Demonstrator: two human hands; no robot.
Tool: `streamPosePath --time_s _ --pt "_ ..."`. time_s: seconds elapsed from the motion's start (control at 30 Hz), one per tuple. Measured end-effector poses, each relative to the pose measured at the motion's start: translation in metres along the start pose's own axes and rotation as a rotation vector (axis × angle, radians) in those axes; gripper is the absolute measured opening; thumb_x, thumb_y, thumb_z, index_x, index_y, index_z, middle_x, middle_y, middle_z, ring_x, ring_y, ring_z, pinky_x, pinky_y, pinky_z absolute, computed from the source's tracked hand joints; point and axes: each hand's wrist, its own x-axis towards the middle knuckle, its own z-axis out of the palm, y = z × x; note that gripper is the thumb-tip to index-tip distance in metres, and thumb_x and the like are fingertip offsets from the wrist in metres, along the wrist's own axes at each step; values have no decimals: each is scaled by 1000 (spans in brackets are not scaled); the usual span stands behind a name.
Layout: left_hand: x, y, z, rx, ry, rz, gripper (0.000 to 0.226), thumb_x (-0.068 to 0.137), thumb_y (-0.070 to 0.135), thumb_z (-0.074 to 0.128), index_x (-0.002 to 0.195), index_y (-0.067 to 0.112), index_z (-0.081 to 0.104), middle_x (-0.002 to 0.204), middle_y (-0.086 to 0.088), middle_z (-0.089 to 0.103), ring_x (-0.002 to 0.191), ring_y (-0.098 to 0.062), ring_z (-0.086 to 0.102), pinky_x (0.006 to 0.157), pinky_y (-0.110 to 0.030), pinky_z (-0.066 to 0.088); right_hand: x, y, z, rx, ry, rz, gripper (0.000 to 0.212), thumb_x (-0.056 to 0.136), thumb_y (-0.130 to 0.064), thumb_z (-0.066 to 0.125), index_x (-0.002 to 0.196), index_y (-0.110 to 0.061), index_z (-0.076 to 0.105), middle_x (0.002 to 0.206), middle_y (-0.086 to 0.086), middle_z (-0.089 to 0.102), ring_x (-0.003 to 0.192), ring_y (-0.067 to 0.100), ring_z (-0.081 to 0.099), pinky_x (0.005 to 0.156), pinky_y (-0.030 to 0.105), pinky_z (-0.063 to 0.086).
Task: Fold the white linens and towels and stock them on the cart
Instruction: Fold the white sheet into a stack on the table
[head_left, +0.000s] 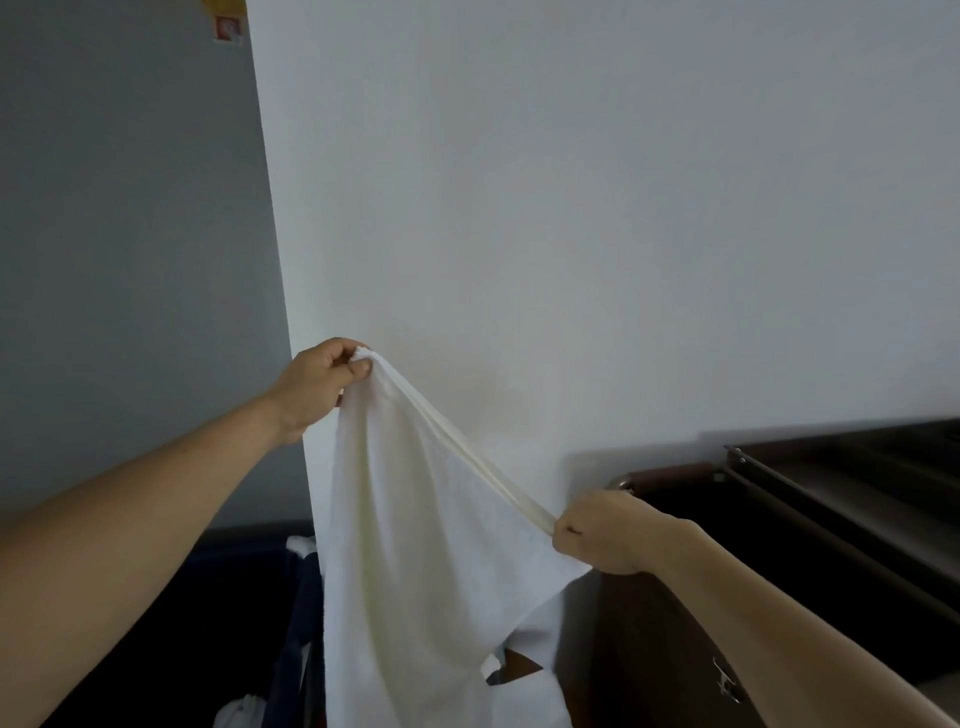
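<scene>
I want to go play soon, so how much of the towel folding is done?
Done: no folded stack shows on the brown cart. In hand: the left hand and right hand hold one white towel up by its top edge, hanging unfolded. Left: fold it, put it on the cart, then the other white cloth low on the left.

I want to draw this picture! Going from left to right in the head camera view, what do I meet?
grey wall → left hand → white towel hanging from both hands → right hand → brown cart
</scene>
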Motion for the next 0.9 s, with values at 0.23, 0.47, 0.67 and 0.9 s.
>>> streamPosePath --time_s 0.23,0.47,0.67,0.9 --pt "-8 -18 2 8 -8 -5 14 98 21 59 97 31 68 98 8 66 94 -14 60 84 -37 51 16 -5 19 42 -85 -34 36 92 -17 43 116 -25 68 113 -1 67 103 22 61 95 41 51" --pt "-10 -29 6 36 -14 3 14 97 22 60 97 34 67 100 7 66 93 -14 60 83 -36 51 24 -8 35 -33 -146 -95 33 89 -13 57 116 -23 71 102 -2 71 93 20 65 81 32 54" --pt "-9 -30 5 18 17 6 16 98 19 58 96 33 67 95 12 66 90 -10 60 80 -32 50 28 -4 45 -231 35 -92 21 95 -16 48 105 -20 66 92 1 63 83 23 62 68 33 44" --pt "-8 -36 -19 -3 95 -12 13 97 18 60 97 29 66 98 5 66 92 -16 59 82 -37 49 20 14 42 -196 472 -97 26 104 -34 35 111 -18 55 109 0 59 93 21 61 75 33 43"
